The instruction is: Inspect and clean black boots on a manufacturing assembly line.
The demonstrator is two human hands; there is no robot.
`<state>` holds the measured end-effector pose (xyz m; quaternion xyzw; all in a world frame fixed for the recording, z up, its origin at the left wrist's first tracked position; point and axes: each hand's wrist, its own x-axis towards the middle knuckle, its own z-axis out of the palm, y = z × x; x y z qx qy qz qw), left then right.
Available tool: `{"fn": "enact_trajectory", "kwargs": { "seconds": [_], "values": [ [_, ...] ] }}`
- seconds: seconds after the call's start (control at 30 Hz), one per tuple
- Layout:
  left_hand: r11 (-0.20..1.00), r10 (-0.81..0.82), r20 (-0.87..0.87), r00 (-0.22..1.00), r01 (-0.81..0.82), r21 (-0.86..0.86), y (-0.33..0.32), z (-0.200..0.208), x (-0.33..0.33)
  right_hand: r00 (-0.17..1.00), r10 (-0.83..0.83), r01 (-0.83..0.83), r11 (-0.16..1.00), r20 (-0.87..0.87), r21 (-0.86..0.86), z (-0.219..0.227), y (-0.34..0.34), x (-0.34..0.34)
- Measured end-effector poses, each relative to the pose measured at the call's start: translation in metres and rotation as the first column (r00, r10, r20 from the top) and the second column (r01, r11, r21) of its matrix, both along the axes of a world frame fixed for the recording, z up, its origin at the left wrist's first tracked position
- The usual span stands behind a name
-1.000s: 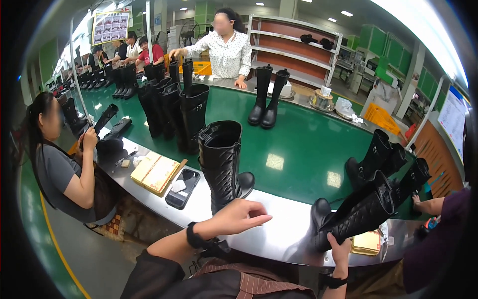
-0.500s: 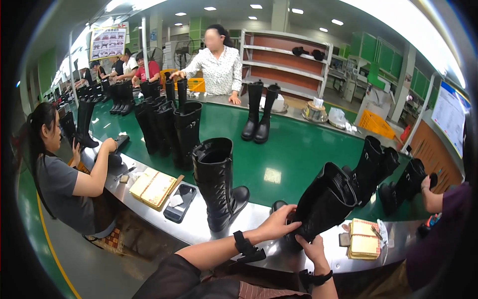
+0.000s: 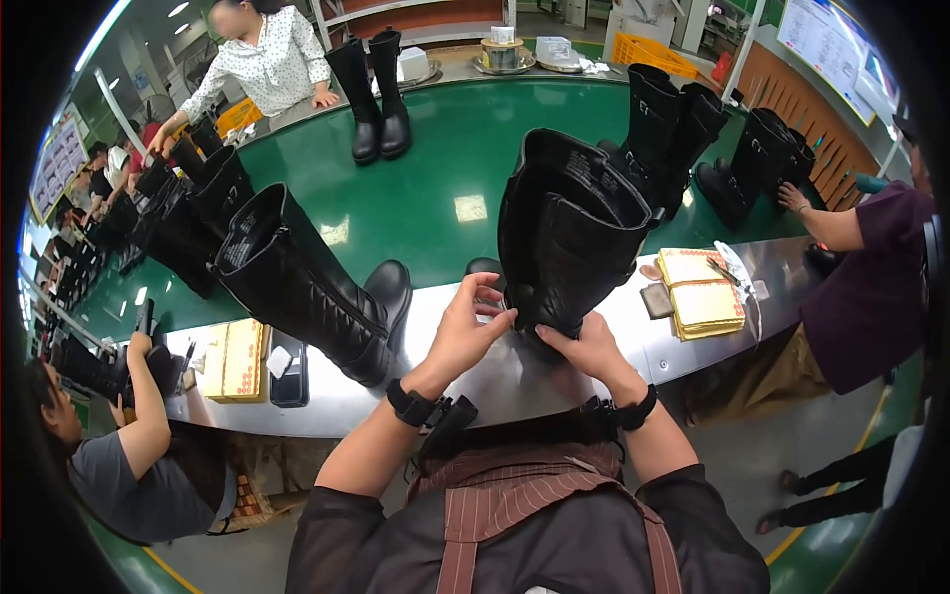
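Observation:
A tall black boot point(image 3: 574, 252) stands in front of me at the edge of the metal strip, its wide shaft leaning slightly right. My right hand point(image 3: 592, 354) grips it low at the ankle, thumb toward me. My left hand point(image 3: 463, 329) is at the boot's left side, thumb and fingers apart, close to the lower shaft; whether the fingertips touch the leather is hard to see. A second black boot point(image 3: 302, 282), with a quilted shaft and side zip, stands tilted to my left, its toe pointing away.
Yellow paper stacks point(image 3: 698, 294) lie right and left on the metal strip point(image 3: 633, 332). A phone-like black tray point(image 3: 288, 366) sits left. More boots point(image 3: 368, 99) stand on the green table point(image 3: 435, 188). Co-workers point(image 3: 259, 59) are at the far side, left and right.
My view has turned down and to the right. My left hand has loosened from the boot, its fingers now apart; my right hand stays at the ankle. The boot stands more upright.

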<state>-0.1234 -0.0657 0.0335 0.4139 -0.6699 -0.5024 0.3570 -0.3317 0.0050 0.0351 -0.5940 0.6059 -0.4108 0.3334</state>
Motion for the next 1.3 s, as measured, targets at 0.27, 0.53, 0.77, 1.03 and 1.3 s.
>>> {"fn": "enact_trajectory", "kwargs": {
  "seconds": [0.27,0.53,0.77,1.03,1.3],
  "values": [
    [0.993,-0.056,0.043,0.997,0.051,0.102,-0.008,-0.036,0.011,1.000,0.008,-0.010,0.996,0.023,0.090,-0.009,-0.002,-0.004],
    [0.800,-0.105,-0.067,0.992,0.124,0.587,0.002,-0.036,0.000,0.982,0.150,-0.151,0.988,0.115,0.001,-0.021,-0.004,-0.008],
    [0.719,-0.111,-0.186,0.976,0.208,0.663,0.002,-0.054,-0.011,0.924,0.194,-0.191,0.981,0.329,-0.042,-0.036,0.000,-0.007],
    [0.587,-0.339,-0.216,0.916,0.385,0.712,-0.011,-0.044,-0.011,0.958,0.058,-0.047,0.998,0.282,-0.043,-0.054,-0.002,-0.001],
    [0.415,-0.437,-0.286,0.853,0.473,0.777,-0.023,-0.050,-0.012,0.974,0.066,-0.051,0.996,0.218,-0.074,-0.047,0.002,-0.001]
  ]
}}
